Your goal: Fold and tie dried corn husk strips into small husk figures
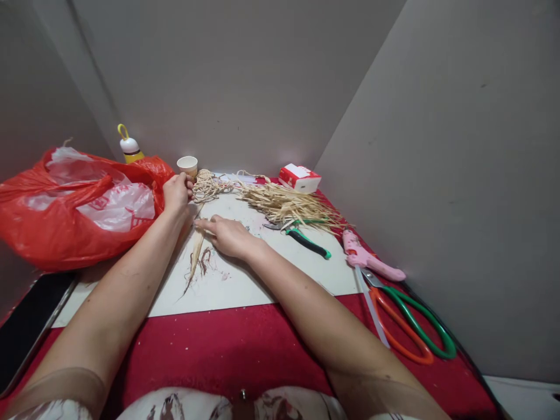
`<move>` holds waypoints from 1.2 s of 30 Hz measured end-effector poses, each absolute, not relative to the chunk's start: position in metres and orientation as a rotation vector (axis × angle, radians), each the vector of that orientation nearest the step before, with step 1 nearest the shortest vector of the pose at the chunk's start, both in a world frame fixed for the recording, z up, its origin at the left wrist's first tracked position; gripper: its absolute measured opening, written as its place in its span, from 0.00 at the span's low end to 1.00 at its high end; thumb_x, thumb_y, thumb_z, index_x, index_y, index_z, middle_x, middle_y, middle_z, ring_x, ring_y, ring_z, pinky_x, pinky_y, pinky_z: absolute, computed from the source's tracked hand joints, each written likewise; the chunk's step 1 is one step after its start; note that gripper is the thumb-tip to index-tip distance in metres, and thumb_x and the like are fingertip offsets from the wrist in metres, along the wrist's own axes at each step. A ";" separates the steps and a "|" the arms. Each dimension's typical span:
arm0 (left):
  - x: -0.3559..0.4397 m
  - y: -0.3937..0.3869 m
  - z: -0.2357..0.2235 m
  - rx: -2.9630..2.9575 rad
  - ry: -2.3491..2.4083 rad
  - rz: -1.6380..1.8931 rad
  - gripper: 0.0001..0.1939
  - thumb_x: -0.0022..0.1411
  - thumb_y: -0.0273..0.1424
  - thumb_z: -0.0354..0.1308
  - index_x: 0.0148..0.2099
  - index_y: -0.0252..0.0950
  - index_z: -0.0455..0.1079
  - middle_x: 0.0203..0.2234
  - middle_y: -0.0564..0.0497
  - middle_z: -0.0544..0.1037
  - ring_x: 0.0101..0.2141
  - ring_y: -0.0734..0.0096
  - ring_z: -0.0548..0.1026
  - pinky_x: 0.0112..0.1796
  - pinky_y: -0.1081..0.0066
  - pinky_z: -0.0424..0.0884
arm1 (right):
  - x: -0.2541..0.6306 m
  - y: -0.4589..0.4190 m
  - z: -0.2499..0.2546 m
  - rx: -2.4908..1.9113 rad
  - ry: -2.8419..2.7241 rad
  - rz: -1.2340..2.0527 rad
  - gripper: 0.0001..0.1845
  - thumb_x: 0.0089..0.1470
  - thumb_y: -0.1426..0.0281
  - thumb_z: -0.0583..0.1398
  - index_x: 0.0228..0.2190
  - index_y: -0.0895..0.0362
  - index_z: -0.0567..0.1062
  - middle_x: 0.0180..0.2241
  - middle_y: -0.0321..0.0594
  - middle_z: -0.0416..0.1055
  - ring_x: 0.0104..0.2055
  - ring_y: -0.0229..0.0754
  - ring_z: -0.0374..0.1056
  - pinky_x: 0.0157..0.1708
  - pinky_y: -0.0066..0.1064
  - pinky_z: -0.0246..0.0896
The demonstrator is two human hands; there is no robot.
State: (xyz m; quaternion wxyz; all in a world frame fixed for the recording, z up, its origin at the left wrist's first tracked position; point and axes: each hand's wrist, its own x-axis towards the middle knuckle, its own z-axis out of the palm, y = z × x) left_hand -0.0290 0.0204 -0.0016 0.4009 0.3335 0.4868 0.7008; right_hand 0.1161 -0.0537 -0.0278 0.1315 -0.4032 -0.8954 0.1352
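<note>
My left hand is closed at the left of the white board, beside a tangled heap of pale twisted cord. What its fingers hold is too small to make out. To the right of it and nearer me, my right hand has its fingers pressed together on a pale dry husk strip. The strip hangs down toward me and ends in thin dark strands on the board. Small brown fibres lie beside it.
Red plastic bag, yellow bottle and paper cup stand left. Dry straw strips, pruning shears, a tissue pack, pink glue gun and large scissors lie right. A phone is near left.
</note>
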 end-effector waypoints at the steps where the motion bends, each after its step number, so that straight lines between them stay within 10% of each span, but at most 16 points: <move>1: -0.029 0.020 -0.002 0.860 1.233 1.761 0.07 0.57 0.27 0.50 0.26 0.34 0.63 0.13 0.59 0.63 0.11 0.84 0.56 0.14 0.80 0.53 | 0.114 -0.055 -0.030 -1.121 -2.650 0.333 0.21 0.61 0.69 0.52 0.54 0.46 0.70 0.42 0.43 0.70 0.38 0.43 0.67 0.38 0.32 0.58; 8: -0.029 0.020 -0.006 0.932 1.225 1.690 0.08 0.57 0.28 0.51 0.26 0.34 0.64 0.13 0.59 0.63 0.11 0.83 0.56 0.14 0.79 0.53 | 0.130 -0.044 -0.033 -1.017 -2.633 0.168 0.10 0.60 0.70 0.53 0.35 0.56 0.75 0.38 0.45 0.68 0.38 0.43 0.62 0.34 0.31 0.54; 14: -0.029 0.014 -0.004 0.984 1.202 1.542 0.05 0.54 0.28 0.55 0.30 0.31 0.69 0.17 0.56 0.69 0.13 0.84 0.60 0.15 0.80 0.56 | 0.152 -0.014 -0.046 -1.024 -1.842 0.857 0.06 0.53 0.68 0.56 0.27 0.56 0.69 0.25 0.35 0.67 0.26 0.36 0.61 0.28 0.28 0.57; 20: -0.018 0.005 -0.009 1.155 1.137 1.086 0.08 0.51 0.28 0.61 0.36 0.32 0.71 0.26 0.50 0.77 0.19 0.79 0.71 0.19 0.78 0.65 | 0.155 -0.007 -0.054 -0.992 -1.408 1.452 0.15 0.44 0.58 0.62 0.27 0.56 0.67 0.14 0.28 0.63 0.12 0.29 0.51 0.12 0.22 0.43; 36: -0.010 0.003 -0.028 1.264 1.077 0.902 0.06 0.52 0.29 0.61 0.29 0.33 0.67 0.17 0.52 0.71 0.17 0.77 0.69 0.21 0.76 0.64 | 0.156 -0.001 -0.056 -0.992 -1.280 1.403 0.13 0.41 0.61 0.62 0.25 0.56 0.66 0.11 0.28 0.64 0.11 0.29 0.52 0.11 0.21 0.43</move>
